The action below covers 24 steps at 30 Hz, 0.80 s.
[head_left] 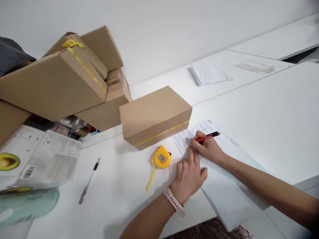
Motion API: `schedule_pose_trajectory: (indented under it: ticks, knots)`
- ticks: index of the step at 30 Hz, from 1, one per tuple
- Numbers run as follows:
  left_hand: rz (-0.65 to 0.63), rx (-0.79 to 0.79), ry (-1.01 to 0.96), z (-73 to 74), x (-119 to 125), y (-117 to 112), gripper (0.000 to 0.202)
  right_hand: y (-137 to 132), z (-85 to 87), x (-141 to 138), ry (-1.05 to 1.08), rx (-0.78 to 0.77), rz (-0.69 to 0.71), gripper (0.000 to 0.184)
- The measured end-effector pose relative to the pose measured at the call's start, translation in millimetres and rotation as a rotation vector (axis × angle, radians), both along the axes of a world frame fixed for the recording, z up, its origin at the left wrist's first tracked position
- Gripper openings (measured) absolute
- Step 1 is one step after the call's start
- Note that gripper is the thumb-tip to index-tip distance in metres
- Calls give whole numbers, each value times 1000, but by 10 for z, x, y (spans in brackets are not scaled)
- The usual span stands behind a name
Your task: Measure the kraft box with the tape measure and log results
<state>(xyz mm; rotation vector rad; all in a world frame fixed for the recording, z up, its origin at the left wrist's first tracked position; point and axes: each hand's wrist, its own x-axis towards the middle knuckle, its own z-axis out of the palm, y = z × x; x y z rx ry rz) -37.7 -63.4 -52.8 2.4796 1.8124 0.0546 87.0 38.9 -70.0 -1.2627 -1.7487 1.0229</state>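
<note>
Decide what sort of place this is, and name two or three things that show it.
Probably a workroom or office, though the picture cannot settle which: cardboard boxes are piled at the left, and a tape measure and a printed sheet lie beside another box.

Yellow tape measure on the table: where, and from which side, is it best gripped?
Likely pinch the tape measure across its rounded rim, from above and the picture's left: it lies flat, while the box sits behind it and the left hand is close on its right.
</note>
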Motion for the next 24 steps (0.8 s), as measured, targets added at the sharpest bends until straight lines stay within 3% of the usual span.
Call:
schedule_pose_trajectory:
  ticks: [24]
  knots:
    - [-12,71,94,-23,2,-13,66,8,-9,1,33,-19,-15,26]
